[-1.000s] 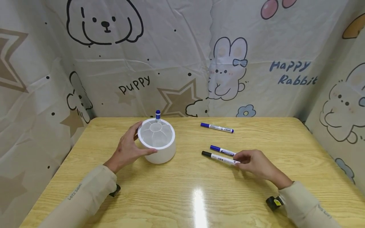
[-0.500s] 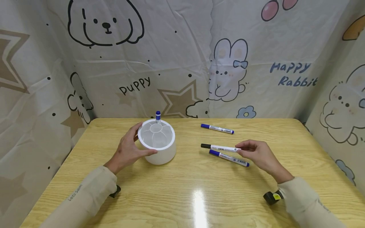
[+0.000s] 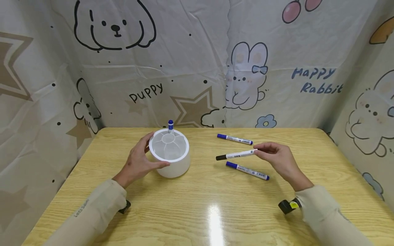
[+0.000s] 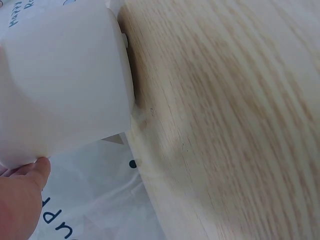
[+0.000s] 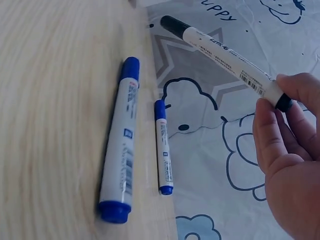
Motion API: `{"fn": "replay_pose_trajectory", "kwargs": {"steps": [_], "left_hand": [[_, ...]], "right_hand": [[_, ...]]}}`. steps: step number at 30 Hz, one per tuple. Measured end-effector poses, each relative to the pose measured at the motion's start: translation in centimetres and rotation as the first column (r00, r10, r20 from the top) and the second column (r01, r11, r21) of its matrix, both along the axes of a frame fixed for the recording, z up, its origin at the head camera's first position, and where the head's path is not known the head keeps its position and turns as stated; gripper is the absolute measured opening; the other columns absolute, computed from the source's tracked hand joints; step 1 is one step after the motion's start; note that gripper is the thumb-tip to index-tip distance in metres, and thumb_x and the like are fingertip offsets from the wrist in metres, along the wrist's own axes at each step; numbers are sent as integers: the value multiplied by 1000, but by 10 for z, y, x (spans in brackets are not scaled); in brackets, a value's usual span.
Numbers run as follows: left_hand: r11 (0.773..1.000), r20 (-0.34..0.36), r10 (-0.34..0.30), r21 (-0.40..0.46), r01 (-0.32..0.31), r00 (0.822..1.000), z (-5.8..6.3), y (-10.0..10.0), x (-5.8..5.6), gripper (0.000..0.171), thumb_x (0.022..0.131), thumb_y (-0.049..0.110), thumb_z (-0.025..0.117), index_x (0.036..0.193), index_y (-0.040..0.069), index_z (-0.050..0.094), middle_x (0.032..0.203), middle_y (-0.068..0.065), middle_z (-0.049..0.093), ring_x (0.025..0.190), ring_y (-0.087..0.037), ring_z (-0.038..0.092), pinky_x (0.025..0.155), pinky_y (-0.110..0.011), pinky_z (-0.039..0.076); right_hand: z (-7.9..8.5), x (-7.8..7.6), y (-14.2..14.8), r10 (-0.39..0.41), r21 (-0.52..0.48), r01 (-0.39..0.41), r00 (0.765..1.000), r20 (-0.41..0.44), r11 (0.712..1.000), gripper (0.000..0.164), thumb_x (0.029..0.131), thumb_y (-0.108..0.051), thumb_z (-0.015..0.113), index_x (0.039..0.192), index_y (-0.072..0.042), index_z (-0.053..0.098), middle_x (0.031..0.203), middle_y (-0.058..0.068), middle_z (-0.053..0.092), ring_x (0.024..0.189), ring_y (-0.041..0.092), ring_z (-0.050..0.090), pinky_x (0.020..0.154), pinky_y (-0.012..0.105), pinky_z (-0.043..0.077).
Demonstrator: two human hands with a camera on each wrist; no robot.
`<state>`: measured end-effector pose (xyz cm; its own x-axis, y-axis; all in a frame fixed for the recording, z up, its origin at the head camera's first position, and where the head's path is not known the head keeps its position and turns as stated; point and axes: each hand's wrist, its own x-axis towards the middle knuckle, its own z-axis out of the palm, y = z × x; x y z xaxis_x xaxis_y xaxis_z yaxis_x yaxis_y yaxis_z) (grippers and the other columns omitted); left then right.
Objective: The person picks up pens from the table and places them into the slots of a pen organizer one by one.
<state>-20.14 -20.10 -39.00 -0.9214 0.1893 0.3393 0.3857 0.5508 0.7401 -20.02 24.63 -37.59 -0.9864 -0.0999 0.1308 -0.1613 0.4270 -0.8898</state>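
Note:
My left hand point(image 3: 138, 159) grips the side of a round white pen holder point(image 3: 175, 167), thumb along the front and fingers around the left. The holder's top is split into compartments about a central ring, and a blue-capped marker point(image 3: 170, 125) stands upright in the back one. Between thumb and fingertips, my right hand point(image 3: 278, 160) pinches the rear end of a black-capped whiteboard marker point(image 3: 237, 154), raised off the table with its cap pointing left. In the right wrist view the black-capped marker point(image 5: 225, 60) slants across, and the right hand point(image 5: 292, 150) holds its tail.
Two blue-capped markers lie on the wooden table point(image 3: 172, 212): a nearer blue marker point(image 3: 247, 170) below the raised one, and a farther blue marker point(image 3: 235, 139) near the back edge. A printed cloth point(image 3: 191, 61) hangs behind the table and at both sides.
My right hand has lifted the black-capped marker from beside the nearer blue marker and moved it away toward the back, its cap now tilting down. The left hand and holder stay put.

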Motion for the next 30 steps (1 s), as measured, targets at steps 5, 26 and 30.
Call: {"fn": "replay_pose_trajectory", "kwargs": {"steps": [5,26,30], "left_hand": [[1000,-7,6,-8,-6,1000,0,0,1,116,62,25,98,152,-1,30,144,-17,46,132,-33,48,111,-46,43],[1000,-7,2,-15,-2,1000,1,1,0,116,62,27,98,152,-1,30,143,-17,47,132,-32,49,111,-46,44],[1000,-6,1,-15,-1,1000,1,0,0,116,62,28,98,152,-1,30,143,-16,48,131,-32,49,110,-46,44]], "right_hand": [[5,-4,-3,-34,-35,33,999,-10,999,41,93,-27,73,118,5,68,100,-10,69,92,4,64,81,15,55],[21,-19,-24,-94,-304,76,994,-47,950,29,90,-20,77,112,-3,70,102,-9,72,95,7,67,86,15,55],[27,-23,-32,-69,-421,43,996,-49,906,25,89,-12,78,109,0,69,100,-5,73,92,9,69,87,21,57]]}}
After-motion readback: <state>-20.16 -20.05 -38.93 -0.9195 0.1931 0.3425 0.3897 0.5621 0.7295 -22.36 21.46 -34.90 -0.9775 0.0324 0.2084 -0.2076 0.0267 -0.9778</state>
